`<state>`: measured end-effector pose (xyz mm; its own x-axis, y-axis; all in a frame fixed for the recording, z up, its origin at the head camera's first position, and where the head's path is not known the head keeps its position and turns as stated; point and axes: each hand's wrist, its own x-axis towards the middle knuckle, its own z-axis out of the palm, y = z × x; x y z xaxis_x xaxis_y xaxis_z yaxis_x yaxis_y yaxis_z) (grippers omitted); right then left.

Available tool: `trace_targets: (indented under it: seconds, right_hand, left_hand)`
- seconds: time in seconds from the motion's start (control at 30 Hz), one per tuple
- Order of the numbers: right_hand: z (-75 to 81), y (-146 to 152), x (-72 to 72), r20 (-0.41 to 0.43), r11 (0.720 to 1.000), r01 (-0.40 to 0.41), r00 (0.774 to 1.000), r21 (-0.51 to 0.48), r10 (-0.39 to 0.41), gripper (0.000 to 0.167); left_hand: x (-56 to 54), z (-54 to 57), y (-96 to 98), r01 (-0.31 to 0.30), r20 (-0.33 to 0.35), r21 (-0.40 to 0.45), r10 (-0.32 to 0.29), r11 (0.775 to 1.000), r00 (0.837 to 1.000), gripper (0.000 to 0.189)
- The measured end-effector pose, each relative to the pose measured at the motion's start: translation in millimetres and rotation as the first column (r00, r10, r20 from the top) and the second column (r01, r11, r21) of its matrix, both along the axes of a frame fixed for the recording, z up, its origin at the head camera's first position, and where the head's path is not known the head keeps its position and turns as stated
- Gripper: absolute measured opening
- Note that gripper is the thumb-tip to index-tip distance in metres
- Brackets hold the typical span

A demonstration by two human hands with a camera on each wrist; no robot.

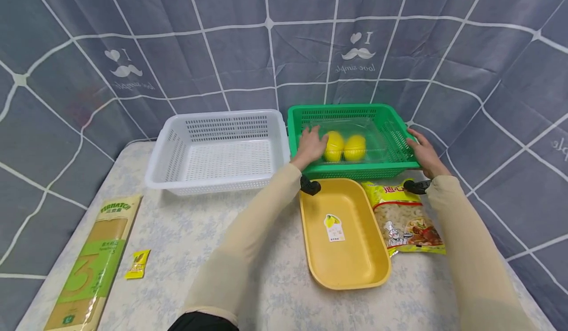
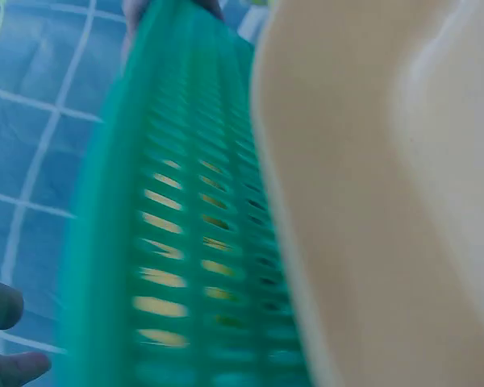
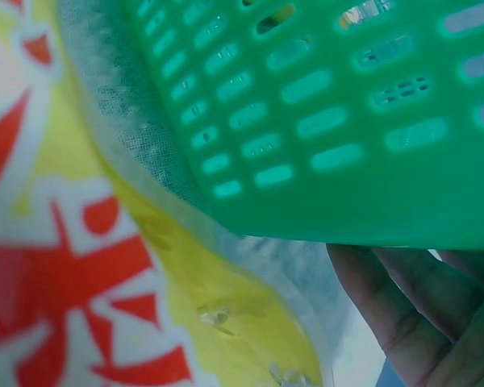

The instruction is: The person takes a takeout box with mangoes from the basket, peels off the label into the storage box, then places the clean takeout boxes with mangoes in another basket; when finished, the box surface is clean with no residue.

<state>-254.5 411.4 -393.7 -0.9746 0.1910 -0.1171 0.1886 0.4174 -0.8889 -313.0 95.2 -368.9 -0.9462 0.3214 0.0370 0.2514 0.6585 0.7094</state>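
Note:
A green plastic basket [image 1: 355,171] stands at the back against the curtain. Inside lies a clear plastic box [image 1: 377,141] with two yellow, lemon-like fruits [image 1: 355,147]. My left hand [image 1: 310,146] reaches over the basket's left part, beside the fruits; in the left wrist view its fingertips [image 2: 4,306] stand apart beyond the green rim. My right hand [image 1: 425,153] holds the basket's right end. The right wrist view shows its fingers [image 3: 403,314] against the green wall, their tips hidden behind it.
Left of the green basket stands a white basket [image 1: 217,185]. A yellow tray [image 1: 350,267] and a yellow food bag [image 1: 404,217] lie in front. At the far left are a spaghetti pack [image 1: 93,267] and a small yellow packet [image 1: 138,264]. Gridded curtain [image 1: 306,59] surrounds the table [image 1: 177,237].

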Motion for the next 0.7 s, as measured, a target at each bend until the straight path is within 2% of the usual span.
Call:
trace_targets:
  seconds: [0.1,0.23,0.33,0.4,0.47,0.57,0.7]
  right_hand:
    - [-1.6,-3.7,-4.1,-0.009,0.999,-0.007,1.0,0.033,0.007,0.061]
    - [-4.2,-10.0,-8.5,-0.045,0.995,-0.008,0.999,0.098,0.013,0.06]
    - [-4.7,-13.0,-10.7,-0.069,0.983,0.005,0.998,0.181,0.008,0.059]
    - [-2.9,-12.5,-9.7,-0.077,0.966,0.021,0.997,0.259,-0.002,0.058]
    - [0.8,-9.5,-6.6,-0.076,0.936,0.039,0.997,0.35,-0.013,0.057]
    - [8.0,-4.1,-0.9,-0.082,0.877,0.057,0.996,0.477,-0.02,0.056]
    - [17.6,-5.3,8.1,-0.175,0.796,0.098,0.985,0.598,0.01,0.051]
  left_hand:
    - [7.8,15.1,-16.3,0.035,-0.064,0.027,-0.033,0.999,0.997,0.046]
    - [19.2,32.6,-51.1,0.085,-0.143,0.015,-0.082,0.996,0.986,0.039]
    - [30.6,38.0,-82.6,0.101,-0.186,0.022,-0.095,0.995,0.978,0.035]
    - [40.3,38.3,-102.3,0.114,-0.211,0.028,-0.106,0.993,0.972,0.033]
    - [51.0,37.0,-120.2,0.135,-0.234,0.029,-0.125,0.99,0.964,0.031]
    - [65.7,32.5,-146.2,0.165,-0.281,-0.006,-0.16,0.986,0.946,0.029]
    - [84.8,23.4,-181.3,0.168,-0.344,-0.085,-0.187,0.982,0.92,0.025]
